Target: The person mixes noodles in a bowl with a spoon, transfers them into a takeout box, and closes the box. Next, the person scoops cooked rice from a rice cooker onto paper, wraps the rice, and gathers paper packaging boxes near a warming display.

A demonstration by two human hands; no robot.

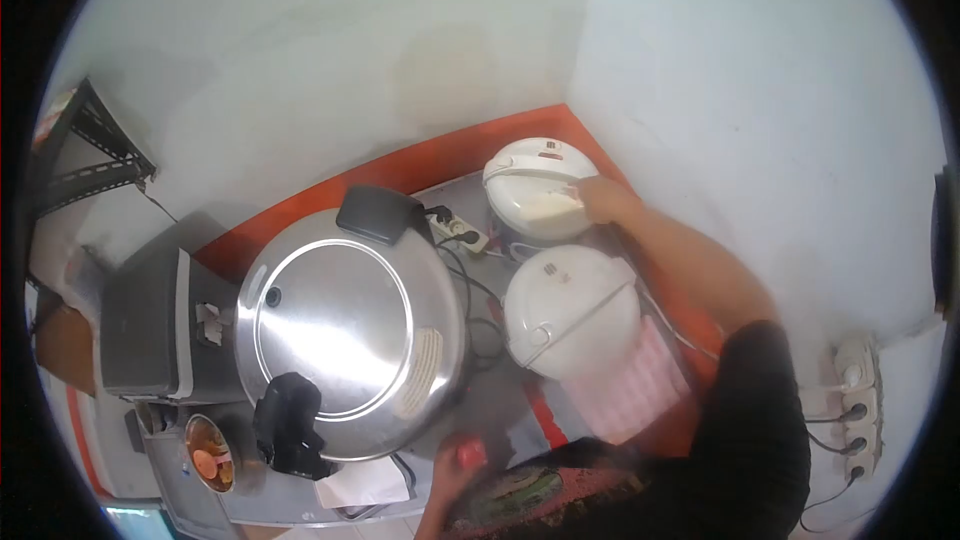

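My right hand (597, 200) reaches to the right edge of the farther white rice cooker (540, 190) in the corner; its fingers rest on or at the lid, and whether they grip anything is too small to tell. My left hand (456, 468) is low in the middle, closed on a small red object (471, 454). A second white cooker (565, 312), with its handle lying across the lid, stands nearer, beside a pink striped cloth (625, 380). To the left is a large steel cooker (345, 320) with black fittings, its lid closed.
A power strip (462, 231) with plugs and cables lies between the cookers. A grey box (150, 320) stands at left, near a bowl (208, 455) holding food and an orange scoop. Wall sockets (857, 410) with cords are at right; a black metal rack (95, 155) is upper left.
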